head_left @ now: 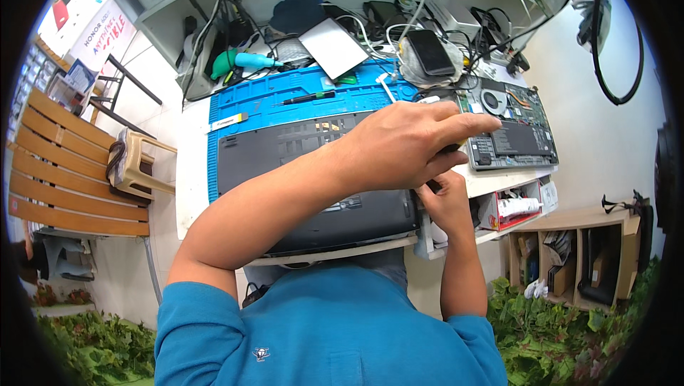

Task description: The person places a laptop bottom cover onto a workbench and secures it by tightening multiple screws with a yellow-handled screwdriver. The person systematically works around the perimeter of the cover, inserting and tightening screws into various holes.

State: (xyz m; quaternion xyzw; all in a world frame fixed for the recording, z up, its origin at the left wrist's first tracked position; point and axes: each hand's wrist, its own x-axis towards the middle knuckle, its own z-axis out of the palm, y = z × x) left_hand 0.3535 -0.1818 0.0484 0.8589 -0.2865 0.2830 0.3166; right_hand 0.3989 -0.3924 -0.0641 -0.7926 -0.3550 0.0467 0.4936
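Head view, with the clock set on the middle of the dark laptop (356, 221): it lies base up on the blue mat (262, 102) over the white bench (191, 194), near the person, probably because that puts its whole underside within easy reach; the mat likely also cushions it and stops it sliding.

The left hand (402, 145) crosses above it toward two o'clock, index finger stretched out and the others curled. Something dark shows beneath those fingers, but I cannot tell whether they grip it.

The right hand (447, 202) is at three o'clock, just beside the laptop's right edge, thumb and fingers bent toward each other; the left hand partly hides the tips, so whether they pinch anything I cannot tell.

Between two and three o'clock sits the opened laptop (524, 138), its fan (494, 102) facing up, set aside perhaps to leave the mat free. A slim screwdriver (308, 97) rests at twelve, seemingly parked within reach, and the black phone (430, 53) lies toward one, behind the working area.
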